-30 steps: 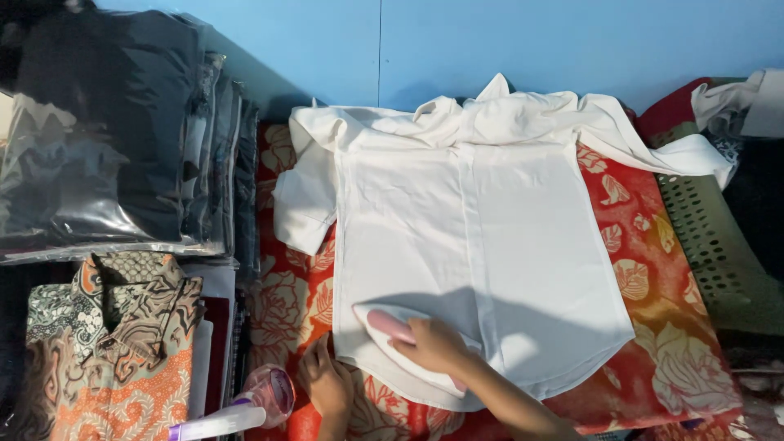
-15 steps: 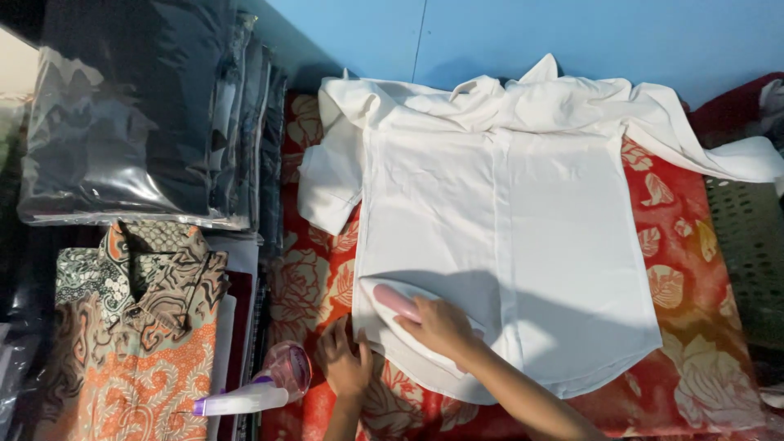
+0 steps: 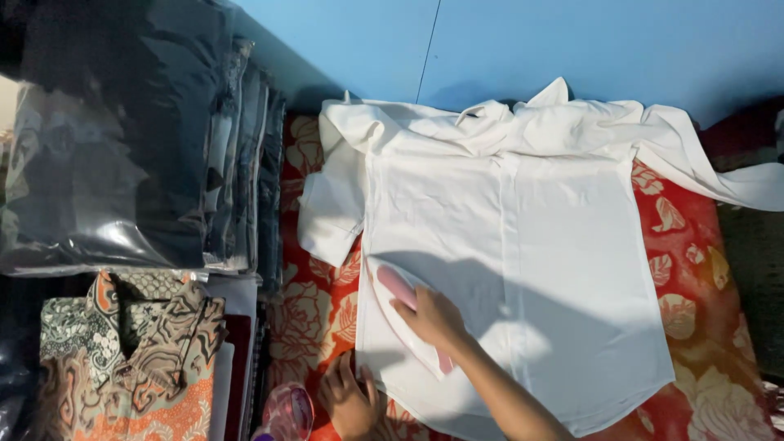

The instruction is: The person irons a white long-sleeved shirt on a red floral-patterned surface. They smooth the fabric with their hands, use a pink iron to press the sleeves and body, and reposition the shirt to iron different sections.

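Shirt: white shirt [image 3: 523, 245] spread flat, back upward, on a red floral cloth [image 3: 314, 310]; collar toward the blue wall [image 3: 572, 49], hem toward the viewer, one sleeve trailing off to the right.
Iron: white iron with a pink handle [image 3: 398, 306] resting on the shirt's lower left corner, pointed tip aimed up and left.
Right hand: right hand [image 3: 433, 320] wrapped over the pink handle, fingers closed around it, forearm coming in from the bottom edge.
Left hand: left hand [image 3: 349, 400] lying flat at the shirt's bottom left edge, fingers spread apart, holding nothing; whether it presses fabric or only the cloth beside it is hard to tell.
Shirt feel: judged thin, soft and light; it would slide and wrinkle easily, so a flat palm near the hem suits it better than a pinch.
Iron feel: judged rigid and fairly heavy, hot underneath; the handle is the only safe hold.
Nearby, left: stack of dark garments in clear plastic bags [image 3: 122, 139]; below it a folded patterned shirt in brown, orange and green [image 3: 122, 359].
Nearby, bottom: clear purple-tinted bottle [image 3: 286, 412] just beside the left hand.
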